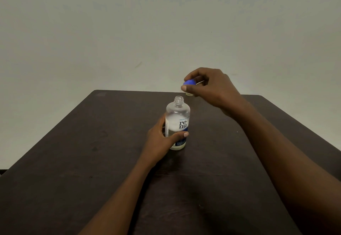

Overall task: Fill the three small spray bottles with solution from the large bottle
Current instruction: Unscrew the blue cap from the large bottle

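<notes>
The large clear bottle (178, 122) with a white and blue "renu" label stands upright on the dark table (92, 151), its threaded neck uncovered. My left hand (162, 138) grips its lower body from the left, thumb across the front. My right hand (208, 85) hovers just above and to the right of the neck, pinching the blue cap (189, 82), which has a clear rim under it. Clear liquid fills the lower part of the bottle. No small spray bottles are visible.
The dark wooden table runs to a far edge (166, 91) against a plain pale wall (147, 31). My right forearm (276, 151) crosses the right side of the table.
</notes>
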